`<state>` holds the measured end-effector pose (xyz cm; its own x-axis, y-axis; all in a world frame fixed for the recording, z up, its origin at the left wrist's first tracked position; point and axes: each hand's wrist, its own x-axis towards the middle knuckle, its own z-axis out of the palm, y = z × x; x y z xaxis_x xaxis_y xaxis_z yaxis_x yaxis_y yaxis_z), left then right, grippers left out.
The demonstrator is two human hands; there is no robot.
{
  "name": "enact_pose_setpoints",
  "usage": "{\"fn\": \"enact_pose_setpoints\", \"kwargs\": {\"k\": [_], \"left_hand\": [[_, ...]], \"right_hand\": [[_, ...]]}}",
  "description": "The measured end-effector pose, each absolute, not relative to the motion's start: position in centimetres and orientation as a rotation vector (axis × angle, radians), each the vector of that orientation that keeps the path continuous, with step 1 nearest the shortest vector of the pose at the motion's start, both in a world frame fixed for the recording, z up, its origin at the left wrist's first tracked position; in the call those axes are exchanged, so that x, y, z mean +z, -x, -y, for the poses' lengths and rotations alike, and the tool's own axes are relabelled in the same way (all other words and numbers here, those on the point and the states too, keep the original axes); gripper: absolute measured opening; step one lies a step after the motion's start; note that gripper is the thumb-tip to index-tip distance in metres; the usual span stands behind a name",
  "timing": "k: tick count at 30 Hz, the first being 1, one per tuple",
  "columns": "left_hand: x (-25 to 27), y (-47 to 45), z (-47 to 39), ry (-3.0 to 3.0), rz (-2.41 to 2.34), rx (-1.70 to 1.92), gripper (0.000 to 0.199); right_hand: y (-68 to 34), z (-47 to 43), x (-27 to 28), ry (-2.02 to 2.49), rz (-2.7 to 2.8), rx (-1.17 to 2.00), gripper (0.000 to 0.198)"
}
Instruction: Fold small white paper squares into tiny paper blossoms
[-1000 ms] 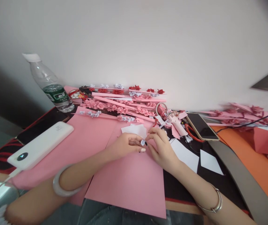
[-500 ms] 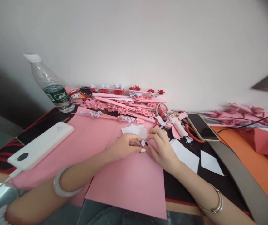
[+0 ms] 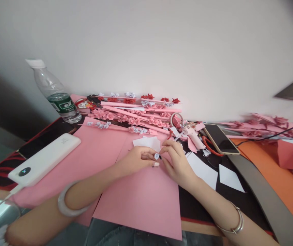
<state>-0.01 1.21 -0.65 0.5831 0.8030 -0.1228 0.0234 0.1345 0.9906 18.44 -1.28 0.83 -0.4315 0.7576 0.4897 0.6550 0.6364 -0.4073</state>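
Note:
A small folded white paper flower [image 3: 157,156] is pinched between the fingertips of my left hand [image 3: 138,160]. My right hand [image 3: 175,162] meets it from the other side, its thumb and index finger closed at the flower's edge; the fingertips partly cover the contact. Both hands are above a large pink paper sheet [image 3: 141,205]. Just behind them lie some white paper pieces [image 3: 146,141]. To the right of my right hand are a white sheet [image 3: 202,169] and a smaller white square [image 3: 230,178].
Pink rolled sticks with paper flowers [image 3: 136,119] lie along the wall. A glue gun [image 3: 193,135], a tape roll [image 3: 176,119] and a phone [image 3: 220,138] are at the right. A water bottle [image 3: 56,92] and a white power bank [image 3: 45,159] stand left. Orange paper [image 3: 276,184] lies far right.
My hands and the white flower stay almost in the same place. A small light now shows on the power bank's dark round display.

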Motion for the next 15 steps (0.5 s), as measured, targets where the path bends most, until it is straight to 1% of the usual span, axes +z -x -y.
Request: {"fn": "enact_pose_setpoints", "kwargs": {"k": [15], "left_hand": [[-0.70,-0.06,-1.20,-1.339,-0.764,0.690,0.025]], "right_hand": [[-18.40,1.30,0.93,1.097,2.221,0.207,0.020]]}}
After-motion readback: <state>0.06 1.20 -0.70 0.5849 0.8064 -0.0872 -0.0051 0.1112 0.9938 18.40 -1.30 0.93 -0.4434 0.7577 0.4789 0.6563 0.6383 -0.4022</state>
